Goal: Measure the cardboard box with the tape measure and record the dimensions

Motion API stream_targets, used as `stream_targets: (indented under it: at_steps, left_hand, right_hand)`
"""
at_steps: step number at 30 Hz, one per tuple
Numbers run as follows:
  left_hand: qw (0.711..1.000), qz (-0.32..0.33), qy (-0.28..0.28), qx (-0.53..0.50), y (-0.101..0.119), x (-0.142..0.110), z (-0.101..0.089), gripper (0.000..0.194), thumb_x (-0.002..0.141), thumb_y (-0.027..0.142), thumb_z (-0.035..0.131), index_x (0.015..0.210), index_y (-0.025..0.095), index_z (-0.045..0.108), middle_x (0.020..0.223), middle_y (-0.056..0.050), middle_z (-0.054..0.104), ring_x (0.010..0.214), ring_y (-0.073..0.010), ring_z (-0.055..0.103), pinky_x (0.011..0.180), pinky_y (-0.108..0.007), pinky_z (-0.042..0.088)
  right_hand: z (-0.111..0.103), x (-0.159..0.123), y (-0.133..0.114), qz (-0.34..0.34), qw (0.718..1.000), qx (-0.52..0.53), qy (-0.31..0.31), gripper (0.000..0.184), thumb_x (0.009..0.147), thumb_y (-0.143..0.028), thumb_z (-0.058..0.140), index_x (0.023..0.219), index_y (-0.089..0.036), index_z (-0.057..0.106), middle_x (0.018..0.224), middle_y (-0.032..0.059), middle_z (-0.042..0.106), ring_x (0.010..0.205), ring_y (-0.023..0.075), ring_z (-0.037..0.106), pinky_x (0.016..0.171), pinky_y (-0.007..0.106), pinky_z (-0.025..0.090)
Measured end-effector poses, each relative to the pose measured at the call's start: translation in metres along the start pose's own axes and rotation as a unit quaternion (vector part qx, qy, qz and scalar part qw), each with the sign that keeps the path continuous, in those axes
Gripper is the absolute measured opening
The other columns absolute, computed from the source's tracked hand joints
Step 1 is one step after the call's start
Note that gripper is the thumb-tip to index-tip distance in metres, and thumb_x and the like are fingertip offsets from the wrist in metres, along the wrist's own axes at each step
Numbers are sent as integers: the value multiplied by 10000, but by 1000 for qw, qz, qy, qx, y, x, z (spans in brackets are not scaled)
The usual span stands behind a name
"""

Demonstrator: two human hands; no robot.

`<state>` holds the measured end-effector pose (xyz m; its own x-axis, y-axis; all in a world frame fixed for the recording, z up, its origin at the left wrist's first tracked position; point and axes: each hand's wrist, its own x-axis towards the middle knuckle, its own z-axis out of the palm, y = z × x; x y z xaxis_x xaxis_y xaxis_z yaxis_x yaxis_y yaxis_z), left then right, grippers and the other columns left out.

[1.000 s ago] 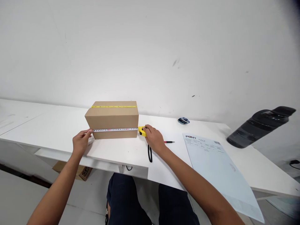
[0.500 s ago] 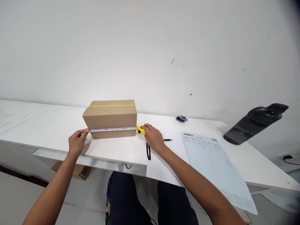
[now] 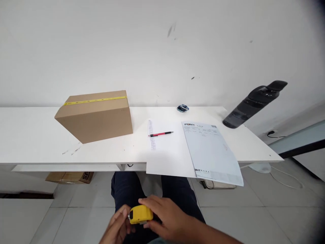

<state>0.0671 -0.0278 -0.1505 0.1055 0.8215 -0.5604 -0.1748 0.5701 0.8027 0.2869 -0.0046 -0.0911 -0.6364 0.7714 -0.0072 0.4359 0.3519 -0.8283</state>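
Observation:
A yellow tape measure (image 3: 141,214) is held low over my lap. My right hand (image 3: 170,218) grips its case, with fingers above and thumb below. At the case's left end, where the metal tip shows, the fingers of my left hand (image 3: 118,225) are pinched together; the blade is not seen pulled out. A brown cardboard box (image 3: 101,125) stands on the left part of the white table (image 3: 27,139), a yellow strip across its top. Right of the box, a red and black pen (image 3: 161,134) lies on a spiral notebook (image 3: 167,156).
A printed sheet (image 3: 210,149) overlaps the notebook and hangs past the table's front edge. Behind them sits a small dark blue object (image 3: 182,108). At the right stands a dark bottle (image 3: 251,105). Under the table is another cardboard box (image 3: 68,177).
Both hands have left the box and come down to my lap with the tape measure. Its blade, stretched along the box's front before, is drawn in. The view has shifted.

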Motion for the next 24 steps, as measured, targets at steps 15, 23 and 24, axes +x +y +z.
stream_targets:
  at_steps: [15,23,24]
  left_hand:
    - [993,54,-32,-96,23,-6,31,639,719,616,752,1215,243,602,892,-89,696,735,-212,645,607,-285,473]
    - [931,285,-126,189,175,71,41,772,812,643,619,1442,241,422,820,-27,655,721,-205,629,668,-310,480]
    - [929,286,-130,196,187,89,48,778,794,652,620,1416,220,440,781,-16,643,678,-191,611,636,-300,468]
  right_hand:
    - [-5,-10,30,-92,959,-157,217,662,985,-598,413,1502,-191,335,1202,144,709,936,258,702,797,371,549]
    - [-166,87,78,230,895,-329,192,584,1029,-277,329,1574,-87,235,1091,195,718,911,306,694,742,375,478]
    - [-172,96,87,226,898,-329,184,562,1023,-260,345,1558,-96,286,1115,197,715,934,307,693,754,371,474]
